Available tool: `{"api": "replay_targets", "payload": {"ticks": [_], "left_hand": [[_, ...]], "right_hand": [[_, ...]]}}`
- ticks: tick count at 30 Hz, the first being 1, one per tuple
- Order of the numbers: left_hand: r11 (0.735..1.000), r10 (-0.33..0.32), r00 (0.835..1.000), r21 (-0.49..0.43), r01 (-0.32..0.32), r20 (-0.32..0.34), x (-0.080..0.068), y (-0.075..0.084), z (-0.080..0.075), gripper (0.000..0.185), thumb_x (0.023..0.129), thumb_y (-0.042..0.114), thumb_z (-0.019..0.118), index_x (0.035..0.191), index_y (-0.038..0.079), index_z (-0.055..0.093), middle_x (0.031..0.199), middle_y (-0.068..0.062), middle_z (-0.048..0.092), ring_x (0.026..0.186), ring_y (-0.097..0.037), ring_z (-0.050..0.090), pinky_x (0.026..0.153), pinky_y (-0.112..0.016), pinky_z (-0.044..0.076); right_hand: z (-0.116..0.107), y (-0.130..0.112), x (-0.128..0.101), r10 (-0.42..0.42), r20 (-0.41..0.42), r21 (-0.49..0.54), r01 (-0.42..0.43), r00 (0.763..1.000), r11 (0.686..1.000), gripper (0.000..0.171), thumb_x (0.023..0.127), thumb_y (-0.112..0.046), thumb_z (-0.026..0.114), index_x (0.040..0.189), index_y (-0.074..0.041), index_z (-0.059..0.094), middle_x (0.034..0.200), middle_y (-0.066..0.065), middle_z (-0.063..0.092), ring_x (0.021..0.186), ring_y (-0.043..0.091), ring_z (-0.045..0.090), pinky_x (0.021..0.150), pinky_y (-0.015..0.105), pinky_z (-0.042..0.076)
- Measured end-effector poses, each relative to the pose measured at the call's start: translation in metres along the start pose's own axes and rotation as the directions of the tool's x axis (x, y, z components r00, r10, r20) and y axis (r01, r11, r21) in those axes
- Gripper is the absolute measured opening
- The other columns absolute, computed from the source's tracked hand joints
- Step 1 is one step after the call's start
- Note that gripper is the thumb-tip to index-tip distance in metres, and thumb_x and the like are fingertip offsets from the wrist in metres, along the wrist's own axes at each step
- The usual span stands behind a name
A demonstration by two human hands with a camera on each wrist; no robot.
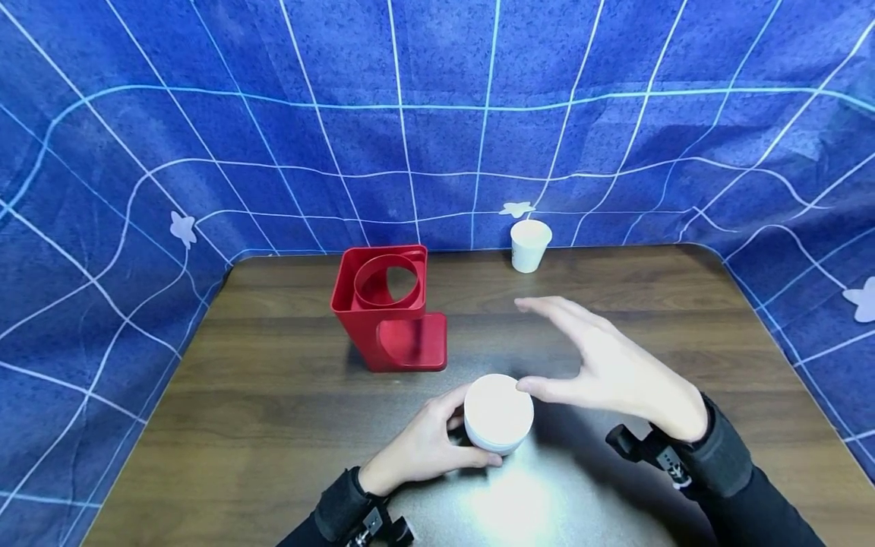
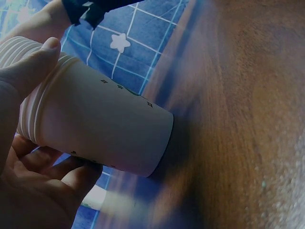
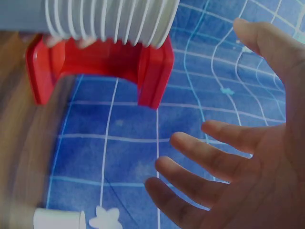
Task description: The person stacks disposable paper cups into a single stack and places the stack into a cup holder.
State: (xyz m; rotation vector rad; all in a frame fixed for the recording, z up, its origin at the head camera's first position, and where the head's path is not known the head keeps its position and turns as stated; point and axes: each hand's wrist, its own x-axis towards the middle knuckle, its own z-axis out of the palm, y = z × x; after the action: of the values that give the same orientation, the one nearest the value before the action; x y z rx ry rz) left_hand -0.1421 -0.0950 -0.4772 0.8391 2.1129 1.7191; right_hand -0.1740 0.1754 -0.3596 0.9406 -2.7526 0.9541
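Observation:
A stack of nested white paper cups (image 1: 498, 416) stands at the near middle of the table, rims upward. My left hand (image 1: 432, 441) grips it from the left side, thumb and fingers curled round its upper part. In the left wrist view, several rims of the stack (image 2: 95, 109) show at the hand, and the lowest cup's base is close over the wood. To the right, my right hand (image 1: 601, 372) has its fingers spread and holds nothing; its thumb tip overlaps the stack's rim in the head view. The right wrist view shows a gap between the right hand's fingers and the rims.
A red stand (image 1: 393, 334) with a round ring at its top and a flat foot stands beyond the stack, left of centre. One white paper cup (image 1: 531, 247) is upright at the table's back edge. Behind hangs a blue curtain (image 1: 437, 137) with white grid lines.

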Motion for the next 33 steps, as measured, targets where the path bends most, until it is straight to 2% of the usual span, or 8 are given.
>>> {"api": "replay_targets", "payload": {"ticks": [4, 7, 12, 19, 25, 27, 33], "left_hand": [[1.0, -0.023, 1.0, -0.018, 0.023, -0.005, 0.0, 0.0, -0.001, 0.081, 0.078, 0.019, 0.092, 0.148, 0.022, 0.051, 0.139, 0.0, 0.063, 0.123, -0.014, 0.064, 0.105, -0.027, 0.053], [1.0, -0.017, 1.0, -0.007, 0.017, -0.008, -0.001, 0.0, -0.001, 0.08, 0.079, 0.019, 0.092, 0.148, 0.02, 0.051, 0.139, 0.0, 0.063, 0.123, -0.013, 0.064, 0.105, -0.027, 0.053], [1.0, -0.01, 1.0, -0.005, 0.01, -0.01, -0.001, 0.0, 0.0, 0.081, 0.078, 0.019, 0.092, 0.148, 0.02, 0.051, 0.139, 0.0, 0.063, 0.122, -0.013, 0.065, 0.104, -0.028, 0.054], [1.0, -0.011, 1.0, -0.002, 0.011, -0.008, -0.001, 0.001, 0.0, 0.083, 0.078, 0.019, 0.092, 0.149, 0.022, 0.05, 0.139, 0.0, 0.063, 0.122, -0.015, 0.065, 0.105, -0.029, 0.054], [0.999, -0.036, 0.999, -0.018, 0.036, -0.01, -0.001, 0.001, 0.0, 0.083, 0.077, 0.019, 0.092, 0.148, 0.023, 0.051, 0.138, 0.002, 0.063, 0.122, -0.015, 0.066, 0.105, -0.029, 0.054], [1.0, -0.025, 1.0, -0.013, 0.025, -0.01, -0.001, 0.001, 0.0, 0.082, 0.078, 0.019, 0.092, 0.148, 0.021, 0.05, 0.138, 0.0, 0.063, 0.121, -0.015, 0.066, 0.104, -0.029, 0.054], [0.999, -0.04, 0.999, -0.035, 0.04, 0.001, -0.001, 0.0, 0.0, 0.081, 0.078, 0.018, 0.092, 0.147, 0.027, 0.05, 0.137, 0.005, 0.064, 0.121, -0.014, 0.066, 0.105, -0.028, 0.053]], "right_hand": [[-0.004, 0.006, 0.005, 0.025, -0.07, -0.019, -0.026, 0.997, 0.999, 0.088, 0.082, -0.047, 0.086, 0.155, -0.022, 0.045, 0.152, 0.0, 0.052, 0.138, 0.022, 0.051, 0.11, 0.055, 0.045], [-0.005, 0.01, 0.009, 0.031, -0.122, -0.03, -0.035, 0.992, 0.999, 0.087, 0.082, -0.044, 0.086, 0.155, -0.019, 0.045, 0.152, 0.004, 0.052, 0.139, 0.026, 0.05, 0.11, 0.058, 0.043], [-0.005, 0.021, 0.019, 0.045, -0.19, -0.029, -0.051, 0.981, 0.998, 0.087, 0.082, -0.041, 0.086, 0.154, -0.015, 0.045, 0.152, 0.005, 0.052, 0.141, 0.028, 0.047, 0.114, 0.055, 0.04], [0.001, 0.048, 0.039, 0.06, -0.284, -0.035, -0.073, 0.957, 0.997, 0.082, 0.083, -0.038, 0.085, 0.151, -0.009, 0.048, 0.15, 0.014, 0.053, 0.141, 0.032, 0.047, 0.116, 0.053, 0.04], [0.005, 0.072, 0.055, 0.095, -0.328, -0.038, -0.113, 0.94, 0.993, 0.082, 0.084, -0.04, 0.083, 0.15, -0.005, 0.048, 0.149, 0.019, 0.052, 0.141, 0.036, 0.047, 0.116, 0.054, 0.04], [0.006, 0.08, 0.06, 0.109, -0.335, -0.034, -0.128, 0.936, 0.991, 0.081, 0.085, -0.04, 0.082, 0.149, -0.004, 0.048, 0.149, 0.02, 0.052, 0.141, 0.036, 0.047, 0.116, 0.054, 0.04], [0.01, 0.103, 0.074, 0.204, -0.308, 0.005, -0.213, 0.929, 0.977, 0.083, 0.088, -0.042, 0.078, 0.152, -0.002, 0.043, 0.152, 0.024, 0.048, 0.143, 0.04, 0.043, 0.117, 0.058, 0.037]]}}
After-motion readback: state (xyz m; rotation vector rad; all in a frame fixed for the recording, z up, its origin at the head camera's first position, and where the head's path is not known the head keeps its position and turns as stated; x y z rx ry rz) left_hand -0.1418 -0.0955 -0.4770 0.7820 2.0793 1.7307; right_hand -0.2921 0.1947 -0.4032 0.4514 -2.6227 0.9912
